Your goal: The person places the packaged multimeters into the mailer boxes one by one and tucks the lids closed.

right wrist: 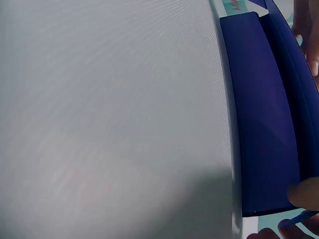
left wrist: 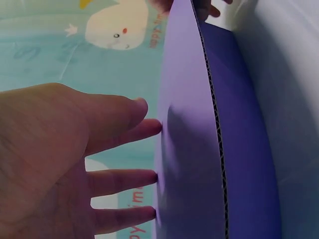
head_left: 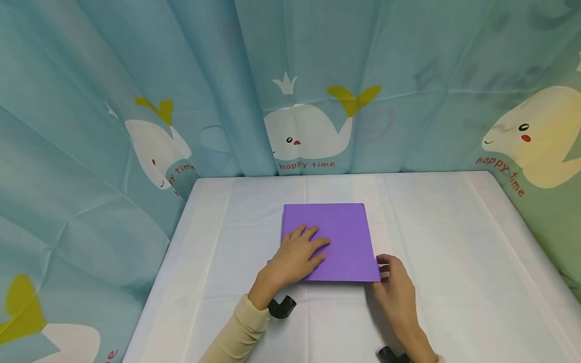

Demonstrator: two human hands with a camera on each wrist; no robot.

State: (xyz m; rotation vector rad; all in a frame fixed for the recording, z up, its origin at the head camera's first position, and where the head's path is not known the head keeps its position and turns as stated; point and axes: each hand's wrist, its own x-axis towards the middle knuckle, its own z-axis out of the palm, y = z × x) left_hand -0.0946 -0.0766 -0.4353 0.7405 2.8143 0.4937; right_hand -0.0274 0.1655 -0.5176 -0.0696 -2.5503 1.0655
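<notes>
We are pressing our left hand (head_left: 297, 254) flat, fingers spread, on the purple corrugated sheet (head_left: 338, 237), which is lying folded mid-surface (head_left: 454, 227) straight ahead of us. Our right hand (head_left: 394, 287) is pinching the sheet's near right corner, thumb and fingers curling round the edge. Left is sitting on top of it, right at its rim; the whale curtain (head_left: 136, 101) is hanging behind.

White-covered table (head_left: 436, 237) – teal whale-print curtain (head_left: 136, 75) with "happy time" lettering behind
</notes>
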